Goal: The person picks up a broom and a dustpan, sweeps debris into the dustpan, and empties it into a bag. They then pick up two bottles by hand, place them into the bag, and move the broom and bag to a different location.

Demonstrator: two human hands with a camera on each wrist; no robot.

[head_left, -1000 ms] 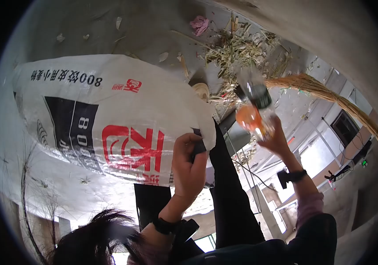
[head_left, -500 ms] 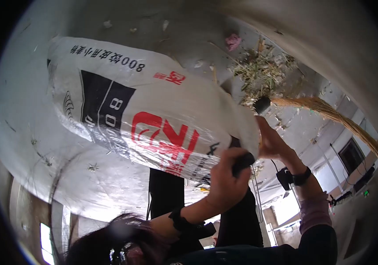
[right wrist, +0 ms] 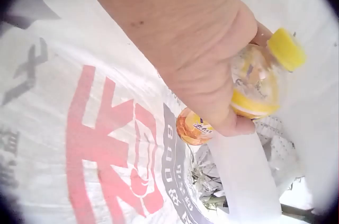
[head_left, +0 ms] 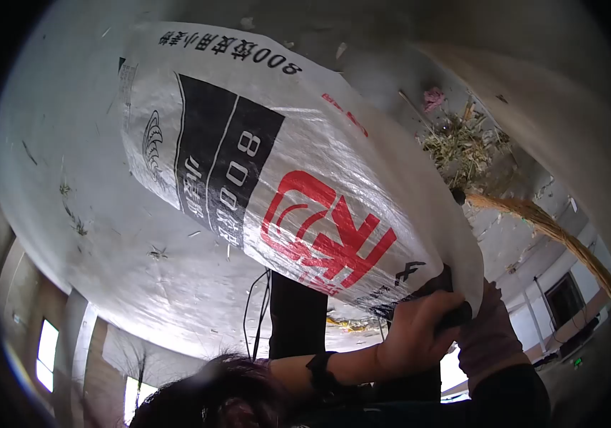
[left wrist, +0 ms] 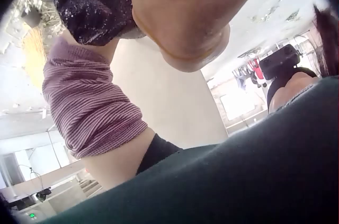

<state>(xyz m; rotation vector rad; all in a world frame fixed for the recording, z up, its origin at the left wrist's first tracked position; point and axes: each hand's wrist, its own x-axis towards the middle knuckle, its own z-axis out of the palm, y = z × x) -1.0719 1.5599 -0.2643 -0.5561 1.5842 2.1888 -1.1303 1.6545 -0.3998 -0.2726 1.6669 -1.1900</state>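
Observation:
The large white printed sack (head_left: 263,178) lies slanting across the head view. My left hand (head_left: 416,332) has its fingers curled round its gathered edge, where dark plastic (head_left: 454,315) bulges out; the left wrist view shows that dark plastic (left wrist: 92,7) close beside the hand (left wrist: 196,7). My right hand is hidden inside the sack in the head view, with only its sleeve (head_left: 491,332) showing at the mouth. Inside, in the right wrist view, the right hand (right wrist: 185,44) grips a clear bottle (right wrist: 257,83) with a yellow cap. An orange bottle (right wrist: 193,127) is by the fingers; whether it is held, I cannot tell.
Beyond the sack, a heap of dry plant scraps (head_left: 466,146) lies on the floor with a pink crumpled piece (head_left: 433,99). A straw broom (head_left: 548,221) stretches to the right. More scraps (right wrist: 206,173) show within the sack.
My right hand has gone from outside into the sack with the bottles. The left hand, still gripping the edge, has moved right and toward the body, and the sack has tilted with it.

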